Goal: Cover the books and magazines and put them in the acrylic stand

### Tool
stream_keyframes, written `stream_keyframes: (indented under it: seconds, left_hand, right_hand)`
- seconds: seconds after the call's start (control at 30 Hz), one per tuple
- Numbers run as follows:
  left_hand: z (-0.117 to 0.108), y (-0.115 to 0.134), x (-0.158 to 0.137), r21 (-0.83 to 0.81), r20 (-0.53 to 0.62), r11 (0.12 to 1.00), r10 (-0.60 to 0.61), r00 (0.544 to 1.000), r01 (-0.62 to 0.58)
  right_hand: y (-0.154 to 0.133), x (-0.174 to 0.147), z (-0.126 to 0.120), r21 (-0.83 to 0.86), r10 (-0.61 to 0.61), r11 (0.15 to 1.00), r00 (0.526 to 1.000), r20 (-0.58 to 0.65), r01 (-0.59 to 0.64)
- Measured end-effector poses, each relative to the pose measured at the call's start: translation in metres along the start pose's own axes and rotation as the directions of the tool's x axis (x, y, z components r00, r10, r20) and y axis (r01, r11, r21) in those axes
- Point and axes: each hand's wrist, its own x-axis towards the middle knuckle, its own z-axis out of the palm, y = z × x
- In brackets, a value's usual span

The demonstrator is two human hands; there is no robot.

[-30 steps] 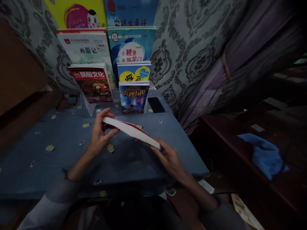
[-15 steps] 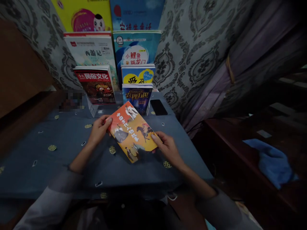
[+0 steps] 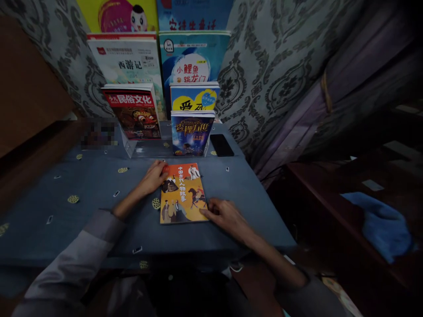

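Note:
An orange-and-yellow paperback book [image 3: 183,193], with white Chinese lettering and painted figures on its cover, lies face up on the blue tablecloth [image 3: 99,229]. My left hand [image 3: 154,177] holds its upper left edge with curled fingers. At the lower right edge, my right hand [image 3: 228,216] has its thumb on the cover and its other fingers bent beside the edge. Just behind the book stands a clear display rack [image 3: 148,149] with several books, among them a dark blue book [image 3: 191,134] and a red-covered book [image 3: 137,116].
A black phone [image 3: 222,145] lies right of the rack. Patterned curtain [image 3: 257,79] hangs behind the table. Off to the right, a blue cloth [image 3: 383,224] lies on a dark red surface [image 3: 317,189]. A blurred-out patch covers something at the table's back left.
The book has come down from a tilted, raised position and turned upright to face me, now on the tablecloth. Both hands moved with it. The view has shifted slightly.

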Motion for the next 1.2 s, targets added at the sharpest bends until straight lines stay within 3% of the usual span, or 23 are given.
stream_keyframes:
  seconds: [0.13,0.2,0.27,0.4,0.77,1.2]
  left_hand:
    - [0.010,0.003,-0.023,0.357,0.003,0.929,0.104,0.995,-0.098]
    - [0.015,0.004,-0.032,0.460,0.013,0.881,0.114,0.993,-0.107]
    - [0.018,0.005,-0.037,0.513,0.017,0.853,0.103,0.995,-0.097]
    - [0.020,0.006,-0.040,0.578,0.052,0.811,0.080,0.995,-0.095]
    - [0.019,0.001,-0.038,0.493,0.090,0.861,0.096,0.991,-0.128]
    - [0.017,-0.001,-0.027,0.476,0.084,0.854,0.194,0.977,-0.210]
  right_hand:
    - [-0.005,0.006,-0.004,-0.192,0.044,0.980,0.999,-0.025,-0.048]
    - [-0.010,0.011,-0.003,-0.269,0.006,0.963,0.996,-0.086,-0.029]
    - [-0.015,0.019,0.000,-0.317,-0.107,0.947,0.984,-0.140,0.058]
    - [-0.016,0.042,0.014,-0.347,-0.365,0.892,0.914,-0.179,0.288]
    - [0.013,0.103,0.043,-0.206,-0.365,0.924,0.907,-0.210,0.324]
    - [0.018,0.106,0.047,-0.100,-0.362,0.932,0.892,-0.271,0.347]
